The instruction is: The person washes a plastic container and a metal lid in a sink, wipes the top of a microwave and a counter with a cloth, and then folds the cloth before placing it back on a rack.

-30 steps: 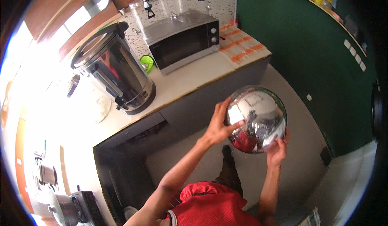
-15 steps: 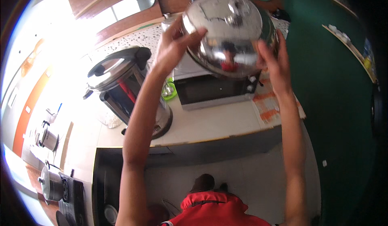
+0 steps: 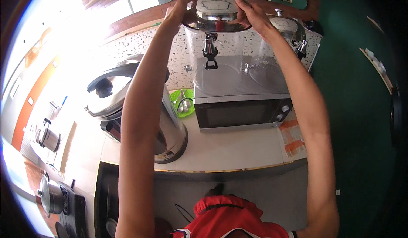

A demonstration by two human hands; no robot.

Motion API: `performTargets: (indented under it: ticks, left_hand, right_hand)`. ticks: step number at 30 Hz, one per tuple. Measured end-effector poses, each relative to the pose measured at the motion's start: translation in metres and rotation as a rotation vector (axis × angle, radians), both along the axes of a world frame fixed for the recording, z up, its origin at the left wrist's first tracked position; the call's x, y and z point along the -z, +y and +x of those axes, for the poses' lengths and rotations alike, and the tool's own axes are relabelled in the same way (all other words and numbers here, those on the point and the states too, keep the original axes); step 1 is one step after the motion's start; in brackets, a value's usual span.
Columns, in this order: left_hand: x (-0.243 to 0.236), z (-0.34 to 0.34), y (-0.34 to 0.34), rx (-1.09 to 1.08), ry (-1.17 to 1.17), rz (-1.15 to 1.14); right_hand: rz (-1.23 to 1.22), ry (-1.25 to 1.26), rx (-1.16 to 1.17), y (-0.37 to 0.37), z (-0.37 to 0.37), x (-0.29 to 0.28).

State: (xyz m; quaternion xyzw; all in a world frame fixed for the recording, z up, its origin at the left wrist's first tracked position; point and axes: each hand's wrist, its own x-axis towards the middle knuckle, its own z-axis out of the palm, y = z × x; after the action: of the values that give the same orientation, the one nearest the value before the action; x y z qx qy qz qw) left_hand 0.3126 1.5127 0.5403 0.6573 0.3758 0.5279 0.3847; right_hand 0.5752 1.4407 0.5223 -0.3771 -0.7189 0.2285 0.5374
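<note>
A shiny domed metal lid (image 3: 216, 13) with a knob on top is held at its two sides by my hands. My left hand (image 3: 177, 14) grips its left rim and my right hand (image 3: 253, 16) its right rim. Directly below the lid stands a clear drink dispenser (image 3: 229, 46) with a metal and black tap (image 3: 211, 51) at its front. The lid sits level at the dispenser's mouth; whether it fully rests there I cannot tell. To the right, partly behind my forearm, is a second dispenser with a similar metal lid (image 3: 285, 27).
A silver microwave (image 3: 242, 110) stands below the dispensers. Left of it are a green tray (image 3: 183, 104) with metal utensils and a tall steel urn (image 3: 170, 131). An orange-white cloth (image 3: 292, 138) lies right. A pot (image 3: 52, 197) and black stove (image 3: 74, 206) are lower left.
The lid has moved away from me and left, from tilted in the air to level on top of the clear dispenser. Both hands still hold it, and my view has shifted.
</note>
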Motion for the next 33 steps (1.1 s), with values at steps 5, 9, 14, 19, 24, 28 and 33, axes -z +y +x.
performTargets:
  ticks: [5,9,14,19,24,28,33]
  left_hand:
    - [0.028,0.011,0.027,-0.088,-0.075,-0.149]
    - [0.046,0.004,0.03,-0.006,-0.114,-0.229]
    - [0.048,0.028,0.001,-0.054,0.021,-0.331]
    - [0.048,0.02,-0.021,-0.138,0.088,-0.331]
    - [0.048,0.017,-0.021,-0.136,0.123,-0.35]
    - [0.05,0.007,-0.021,-0.109,0.104,-0.437]
    - [0.052,0.065,-0.023,-0.191,-0.19,-0.274]
  right_hand:
    - [-0.049,-0.01,0.065,0.026,-0.007,0.021]
    - [-0.018,-0.096,0.111,0.039,-0.01,0.031]
    - [-0.095,-0.104,0.281,0.067,0.013,0.042]
    - [-0.229,-0.099,0.139,0.038,-0.002,0.043]
    - [-0.38,-0.069,0.225,0.047,-0.004,0.053]
    - [-0.38,-0.071,0.084,0.049,-0.009,0.059]
    - [-0.085,-0.029,0.293,0.093,0.054,0.07]
